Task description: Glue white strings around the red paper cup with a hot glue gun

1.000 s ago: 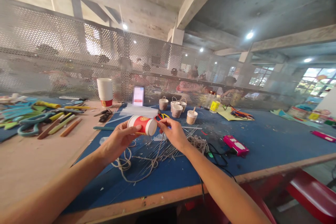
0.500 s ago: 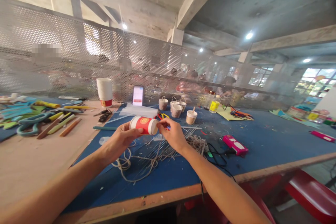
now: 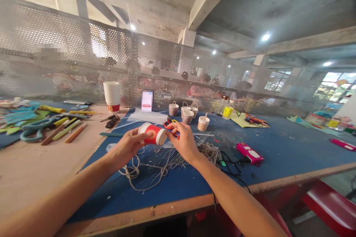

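My left hand (image 3: pixel 126 147) is wrapped round a red and white paper cup (image 3: pixel 152 133), which lies on its side above the blue mat (image 3: pixel 278 148). My right hand (image 3: pixel 183 141) is pinched at the cup's right end, its fingertips closed on a pale twine (image 3: pixel 164 168) that hangs down to a loose tangle on the mat. Thin straight sticks (image 3: pixel 180 152) lie scattered under both hands.
Several small twine-wrapped cups (image 3: pixel 187 115) stand behind my hands, with a stack of paper cups (image 3: pixel 111 96) further left. A pink glue gun (image 3: pixel 249 153) with its black cord lies to the right. Scissors and coloured sticks (image 3: pixel 52 127) cover the left. A perforated metal screen (image 3: pixel 83 63) backs the table.
Both hands have lifted the cup slightly and tilted it. My right fingers have closed in tighter against the cup's right end.
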`<state>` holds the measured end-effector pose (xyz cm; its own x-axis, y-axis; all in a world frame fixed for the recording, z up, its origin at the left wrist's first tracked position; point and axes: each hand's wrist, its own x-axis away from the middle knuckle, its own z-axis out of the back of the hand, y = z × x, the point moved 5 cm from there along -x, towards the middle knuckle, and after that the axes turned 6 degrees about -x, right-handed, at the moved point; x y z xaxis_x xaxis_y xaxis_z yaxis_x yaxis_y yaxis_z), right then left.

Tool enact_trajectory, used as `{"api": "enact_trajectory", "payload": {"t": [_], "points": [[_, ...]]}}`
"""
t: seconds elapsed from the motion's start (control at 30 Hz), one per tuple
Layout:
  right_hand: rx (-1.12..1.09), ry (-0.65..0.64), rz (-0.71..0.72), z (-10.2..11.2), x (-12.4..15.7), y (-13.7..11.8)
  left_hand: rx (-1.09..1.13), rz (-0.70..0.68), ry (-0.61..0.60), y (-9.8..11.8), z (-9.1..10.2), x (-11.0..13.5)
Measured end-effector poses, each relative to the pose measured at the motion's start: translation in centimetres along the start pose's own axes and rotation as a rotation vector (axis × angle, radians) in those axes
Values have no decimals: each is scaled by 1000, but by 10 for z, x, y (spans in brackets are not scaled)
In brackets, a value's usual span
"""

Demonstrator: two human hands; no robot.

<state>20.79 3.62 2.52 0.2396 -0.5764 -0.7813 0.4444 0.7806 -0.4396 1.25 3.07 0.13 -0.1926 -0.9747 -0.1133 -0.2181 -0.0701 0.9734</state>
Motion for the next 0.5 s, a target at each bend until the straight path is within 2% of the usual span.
{"api": "enact_trajectory", "payload": {"t": [0.5], "points": [[11,-104,64,-7,6,-7,-63,-109,79,5,5,-2]]}}
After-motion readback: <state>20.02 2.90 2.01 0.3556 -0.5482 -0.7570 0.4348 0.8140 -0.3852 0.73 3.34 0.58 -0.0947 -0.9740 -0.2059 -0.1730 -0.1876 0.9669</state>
